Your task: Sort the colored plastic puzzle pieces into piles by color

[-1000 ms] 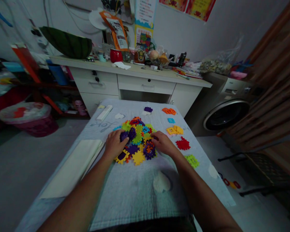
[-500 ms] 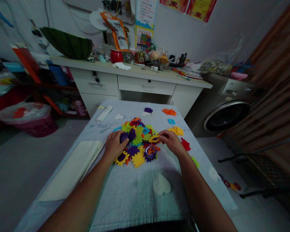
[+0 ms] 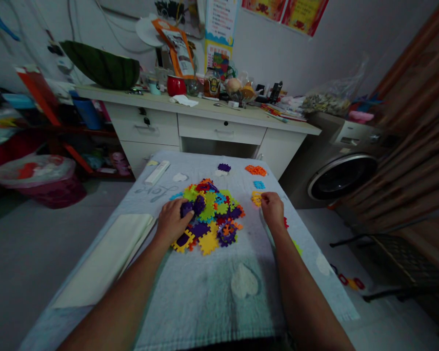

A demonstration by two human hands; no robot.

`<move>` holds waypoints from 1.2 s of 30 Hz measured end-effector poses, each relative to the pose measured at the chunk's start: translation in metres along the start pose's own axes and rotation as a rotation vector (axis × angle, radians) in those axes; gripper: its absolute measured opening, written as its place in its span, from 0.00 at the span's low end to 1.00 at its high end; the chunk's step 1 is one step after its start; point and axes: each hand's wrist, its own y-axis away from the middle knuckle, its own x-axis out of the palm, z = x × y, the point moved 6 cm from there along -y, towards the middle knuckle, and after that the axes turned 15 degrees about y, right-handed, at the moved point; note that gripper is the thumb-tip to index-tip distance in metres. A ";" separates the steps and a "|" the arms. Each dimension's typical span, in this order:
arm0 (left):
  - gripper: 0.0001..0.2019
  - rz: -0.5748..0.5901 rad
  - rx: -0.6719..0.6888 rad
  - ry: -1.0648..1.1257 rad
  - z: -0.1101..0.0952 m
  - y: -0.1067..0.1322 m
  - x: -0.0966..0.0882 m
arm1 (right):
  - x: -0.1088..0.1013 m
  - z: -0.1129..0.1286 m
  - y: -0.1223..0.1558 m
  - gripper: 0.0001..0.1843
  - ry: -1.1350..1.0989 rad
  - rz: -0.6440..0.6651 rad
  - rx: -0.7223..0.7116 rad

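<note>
A mixed pile of interlocking plastic gear-edged pieces (image 3: 208, 207) in purple, yellow, green, orange, red and blue lies mid-table. At its left side my left hand (image 3: 171, 220) is closed around a purple toothed piece (image 3: 186, 208), thumb across its front. My right hand (image 3: 272, 208) is closed to the right of the pile, fingertips at a yellow toothed piece (image 3: 256, 198); the hand covers most of the yellow group there. Farther back lie small groups of purple (image 3: 224, 167), orange (image 3: 256, 170) and blue pieces (image 3: 259, 185). My right forearm partly hides red (image 3: 286, 223) and green pieces (image 3: 297, 247).
The table wears a pale blue cloth (image 3: 212, 297). A folded white sheet (image 3: 106, 258) lies along its left side, a white box (image 3: 157, 172) at the far left. Beyond stands a cluttered white desk (image 3: 219, 122); a washing machine (image 3: 338, 156) and a chair (image 3: 406, 258) are at right.
My right hand has moved right from the pile's edge to the yellow group, carrying a yellow piece. My left hand stays on the purple piece.
</note>
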 end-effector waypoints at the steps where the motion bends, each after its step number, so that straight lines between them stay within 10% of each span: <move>1: 0.19 0.003 -0.001 0.001 0.000 0.000 0.000 | 0.003 0.001 0.001 0.13 0.025 0.018 -0.021; 12: 0.19 0.002 -0.001 0.022 -0.001 0.000 -0.001 | 0.008 0.010 0.013 0.16 0.200 0.204 -0.040; 26: 0.19 0.010 -0.005 0.013 0.000 0.001 -0.001 | 0.006 0.089 0.055 0.11 -0.297 0.576 -0.498; 36: 0.19 0.008 -0.012 0.035 -0.003 0.002 -0.003 | 0.012 0.097 0.062 0.06 -0.284 0.602 -0.467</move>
